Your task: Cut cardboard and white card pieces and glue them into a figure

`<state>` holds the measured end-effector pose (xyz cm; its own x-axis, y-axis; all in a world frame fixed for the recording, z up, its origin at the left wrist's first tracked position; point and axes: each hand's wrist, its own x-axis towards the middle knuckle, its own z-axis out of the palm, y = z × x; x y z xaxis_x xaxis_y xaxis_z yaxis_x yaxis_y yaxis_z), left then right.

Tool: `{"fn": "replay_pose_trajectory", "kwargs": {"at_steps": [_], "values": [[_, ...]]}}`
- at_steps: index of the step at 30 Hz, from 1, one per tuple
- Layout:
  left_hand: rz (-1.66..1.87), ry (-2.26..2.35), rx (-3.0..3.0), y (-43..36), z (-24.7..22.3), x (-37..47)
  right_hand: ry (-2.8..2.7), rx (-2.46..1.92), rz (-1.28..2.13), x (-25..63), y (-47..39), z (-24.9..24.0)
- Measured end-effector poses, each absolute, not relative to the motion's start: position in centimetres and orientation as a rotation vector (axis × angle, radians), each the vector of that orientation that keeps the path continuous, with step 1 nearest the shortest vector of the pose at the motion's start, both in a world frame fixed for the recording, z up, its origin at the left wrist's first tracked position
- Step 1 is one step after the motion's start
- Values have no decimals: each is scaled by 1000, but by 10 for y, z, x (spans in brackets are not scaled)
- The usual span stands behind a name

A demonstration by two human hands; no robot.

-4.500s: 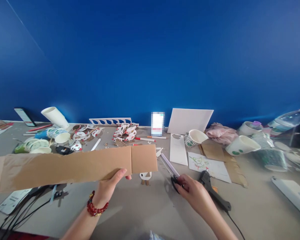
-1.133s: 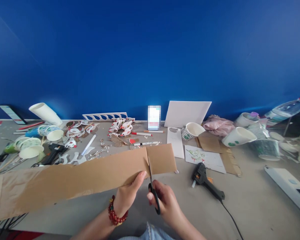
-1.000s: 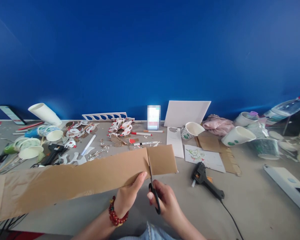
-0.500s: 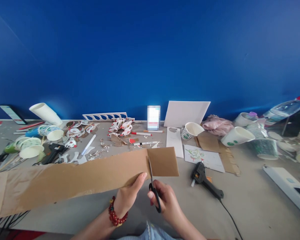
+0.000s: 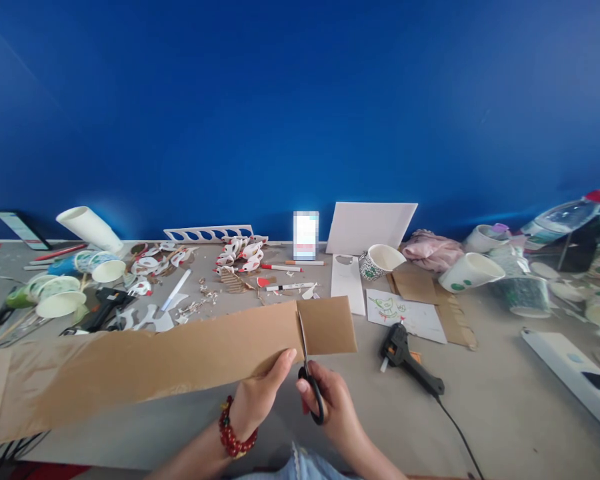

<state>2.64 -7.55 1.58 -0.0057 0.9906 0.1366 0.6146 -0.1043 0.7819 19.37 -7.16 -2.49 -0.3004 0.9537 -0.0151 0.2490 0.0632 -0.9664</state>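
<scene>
Craft/DIY workspace; can't tell what sort of bldg. Grey table (image 5: 480, 407) agst. plain blue wall (image 5: 300, 107), w/ corded blk glue gun (image 5: 400, 348), scissors (image 5: 305, 363) at a cardboard strip (image 5: 180, 357), markers (image 5: 286, 287), paper cups (image 5: 473, 272), colored sketch (image 5: 387, 307), wht cut-out shapes (image 5: 251, 255), loose scraps (image 5: 165, 322), etc., spread mostly along its back.

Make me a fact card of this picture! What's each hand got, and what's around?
Left hand: holding the long cardboard strip
Right hand: holding black-handled scissors
Scissor blades: at the line near the strip's right end
Bracelet: red beads
Right of the hands: black glue gun
Behind the strip: glowing phone, white-and-red cutouts
Wall: blue
</scene>
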Motion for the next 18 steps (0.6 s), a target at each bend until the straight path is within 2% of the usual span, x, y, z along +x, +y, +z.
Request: {"fn": "replay_pose_trajectory", "kwargs": {"at_steps": [18], "values": [[833,1617,1839,-83,9,33,-1584,-1227,1260,198,-78,-32]]}}
